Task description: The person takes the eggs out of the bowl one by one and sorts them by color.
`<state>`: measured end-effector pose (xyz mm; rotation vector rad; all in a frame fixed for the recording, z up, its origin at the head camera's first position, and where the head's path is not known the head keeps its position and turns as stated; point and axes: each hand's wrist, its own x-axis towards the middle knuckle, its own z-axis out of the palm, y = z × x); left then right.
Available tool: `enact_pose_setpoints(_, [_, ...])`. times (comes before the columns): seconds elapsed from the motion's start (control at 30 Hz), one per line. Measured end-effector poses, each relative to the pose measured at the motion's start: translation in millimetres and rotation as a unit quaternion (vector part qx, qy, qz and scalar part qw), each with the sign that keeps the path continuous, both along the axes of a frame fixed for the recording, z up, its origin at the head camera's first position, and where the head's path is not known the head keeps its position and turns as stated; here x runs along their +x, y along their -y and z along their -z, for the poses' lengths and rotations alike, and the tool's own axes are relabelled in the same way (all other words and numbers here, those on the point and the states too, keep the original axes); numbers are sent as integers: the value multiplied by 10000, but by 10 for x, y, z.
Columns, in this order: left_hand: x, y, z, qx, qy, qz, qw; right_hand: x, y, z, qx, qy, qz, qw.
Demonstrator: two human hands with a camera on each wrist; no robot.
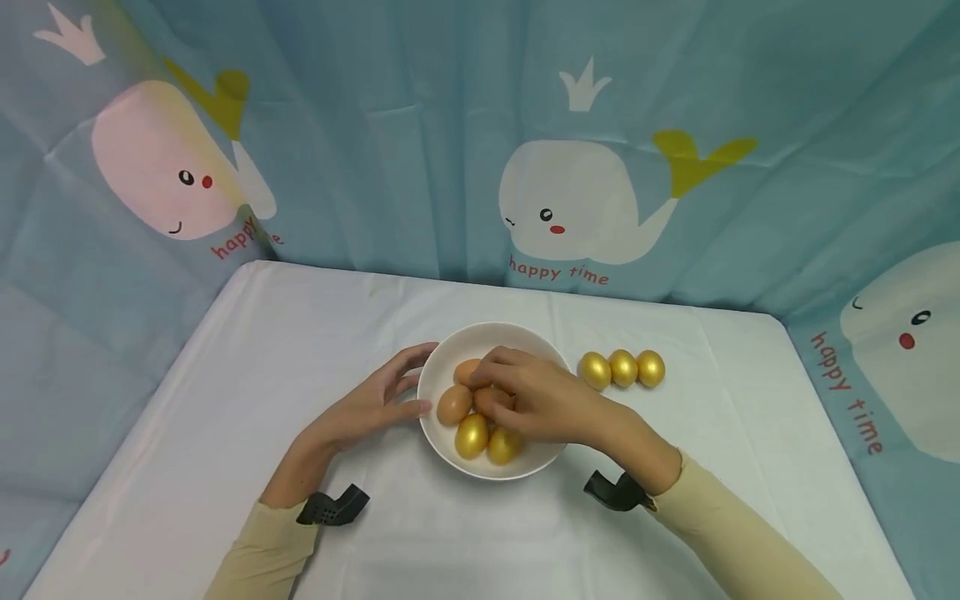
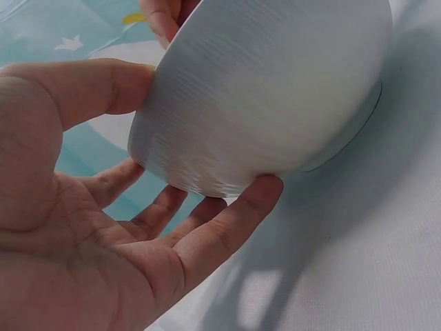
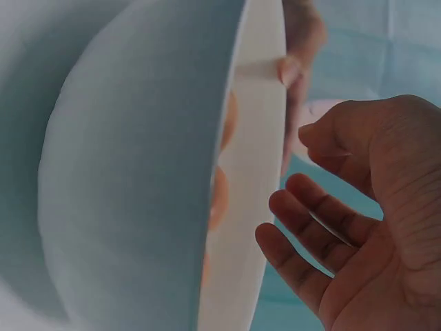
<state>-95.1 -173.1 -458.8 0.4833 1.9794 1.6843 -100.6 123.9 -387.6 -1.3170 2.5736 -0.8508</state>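
A white bowl (image 1: 492,478) holds brown eggs (image 1: 454,405) and gold eggs (image 1: 472,437). At its left side is my left hand (image 1: 367,412), thumb on the rim and fingers bent against the outer wall, as the left wrist view shows. My right hand (image 1: 543,396) is over the bowl's right half, fingers loosely bent above the eggs and partly hiding them. In the right wrist view, nothing shows between those fingers, and the bowl's near wall (image 3: 138,165) covers most of the eggs.
Three gold eggs (image 1: 623,367) stand in a row on the white tablecloth (image 1: 480,542), right of the bowl. Behind the table hangs a blue curtain (image 1: 450,150) printed with whales. A black strap piece (image 1: 333,507) sticks out at the left wrist, another (image 1: 618,492) at the right.
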Motion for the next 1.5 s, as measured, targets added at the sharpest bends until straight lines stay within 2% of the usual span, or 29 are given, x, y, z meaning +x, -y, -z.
enact_pose_setpoints(0.17, [-7, 3, -6, 36, 13, -2, 10000, -5, 132, 13, 323, -189, -319, 9988])
enact_pose_setpoints(0.63, [-1, 9, -1, 212, 15, 50, 9998, 7, 307, -14, 1044, 178, -783, 9913])
enact_pose_setpoints(0.9, [16, 24, 17, 253, 31, 49, 9997, 4, 386, -53, 1751, 224, -1077, 9784])
enact_pose_setpoints(1.1, [14, 18, 20, 264, 38, 82, 9996, 20, 403, -59, 2175, 243, -1138, 9691])
enact_pose_setpoints(1.33, [19, 42, 31, 317, 19, 64, 9995, 24, 451, -14, 2713, 155, -1481, 9509])
enact_pose_setpoints(1.5, [5, 23, 40, 335, 58, 107, 9994, 5, 456, -22, 2929, 237, -1518, 9437])
